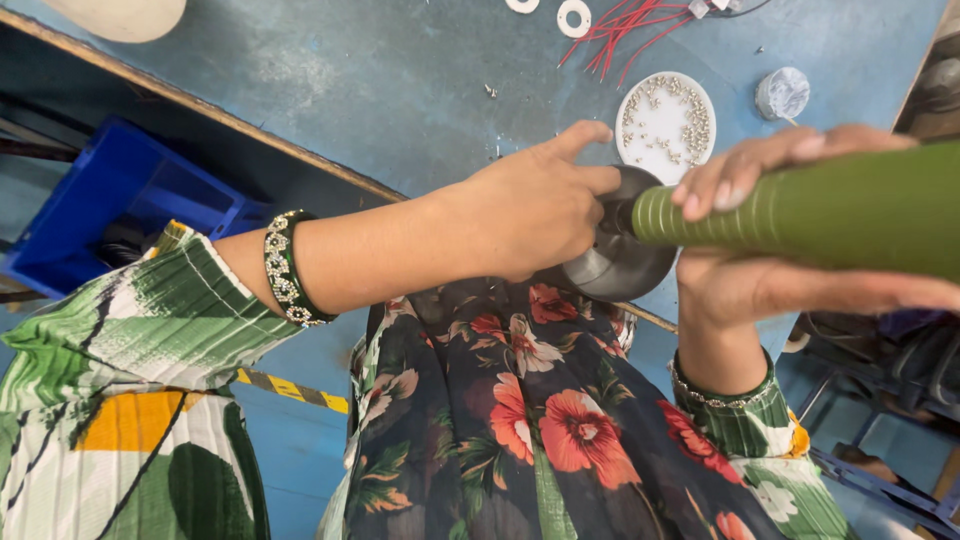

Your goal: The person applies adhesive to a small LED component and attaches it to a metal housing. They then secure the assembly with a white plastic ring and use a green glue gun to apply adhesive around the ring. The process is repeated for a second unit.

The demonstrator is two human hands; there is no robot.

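Your left hand closes around the dark round part at the bench edge — your right hand grips the green power screwdriver, its ribbed nose against that part. Just beyond sits a white dish of small screws — red wires farther back.

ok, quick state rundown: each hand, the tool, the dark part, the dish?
left hand: gripping the dark round part, index finger stretched along its top
right hand: wrapped around the green tool
green tool: held level, tip at the part
dark round part: held at the bench edge
white dish: on the bench, holding small metal pieces
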